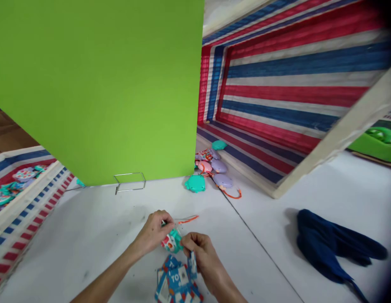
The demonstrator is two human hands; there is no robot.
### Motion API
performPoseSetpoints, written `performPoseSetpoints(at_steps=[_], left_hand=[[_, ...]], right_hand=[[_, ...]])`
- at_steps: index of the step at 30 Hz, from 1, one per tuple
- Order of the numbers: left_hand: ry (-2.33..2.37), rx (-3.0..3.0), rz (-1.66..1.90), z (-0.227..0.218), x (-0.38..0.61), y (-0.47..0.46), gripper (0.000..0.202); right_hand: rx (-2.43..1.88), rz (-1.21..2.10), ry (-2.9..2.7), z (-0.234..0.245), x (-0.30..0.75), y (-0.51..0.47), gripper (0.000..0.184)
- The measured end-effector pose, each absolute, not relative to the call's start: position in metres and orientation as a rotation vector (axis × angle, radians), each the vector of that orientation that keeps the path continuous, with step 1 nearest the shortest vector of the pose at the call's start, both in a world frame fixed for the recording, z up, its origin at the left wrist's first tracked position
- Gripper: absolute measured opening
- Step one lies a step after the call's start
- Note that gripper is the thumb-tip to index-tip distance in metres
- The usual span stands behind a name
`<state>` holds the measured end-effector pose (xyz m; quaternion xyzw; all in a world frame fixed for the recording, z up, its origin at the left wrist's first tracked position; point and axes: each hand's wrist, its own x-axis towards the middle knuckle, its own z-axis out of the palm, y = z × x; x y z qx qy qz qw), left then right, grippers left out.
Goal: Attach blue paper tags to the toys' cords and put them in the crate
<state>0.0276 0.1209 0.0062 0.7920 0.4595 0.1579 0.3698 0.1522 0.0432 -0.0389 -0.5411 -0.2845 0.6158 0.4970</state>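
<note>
My left hand (153, 232) and my right hand (203, 257) meet low in the middle of the view, both pinched on a small teal and red toy (171, 242). An orange cord (187, 219) runs from the toy toward the upper right. My right hand also grips a small blue printed card (192, 264) between its fingers. Just below the hands lies a pile of blue and white printed cards (175, 285) on the white table (97, 235).
A green board (97, 84) stands behind, with a wire stand (129, 182) at its foot. Teal, purple and pink toys (211, 168) lie heaped beside a striped woven tray (277, 84). A dark blue cloth (331, 246) lies at right. Another striped tray of toys (15, 189) sits left.
</note>
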Motion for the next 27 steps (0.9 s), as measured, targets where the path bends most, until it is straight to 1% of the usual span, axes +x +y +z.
performPoseSetpoints(at_steps=[10,14,18,27], left_hand=[[1.155,2.044,0.537,0.005,0.026,0.097,0.015],[1.095,2.032,0.605,0.002,0.024,0.088,0.017],[1.155,1.947,0.606,-0.004,0.023,0.082,0.019],[1.132,1.724,0.697,-0.019,0.028,0.084,0.026]], right_hand=[[-1.373,1.411,-0.819,-0.037,0.148,0.043,0.020],[-1.365,1.227,-0.988,-0.039,0.147,0.044,0.025],[-1.374,1.016,-1.181,-0.039,0.150,0.040,0.025],[-1.426,0.795,-1.448,-0.041,0.158,0.041,0.025]])
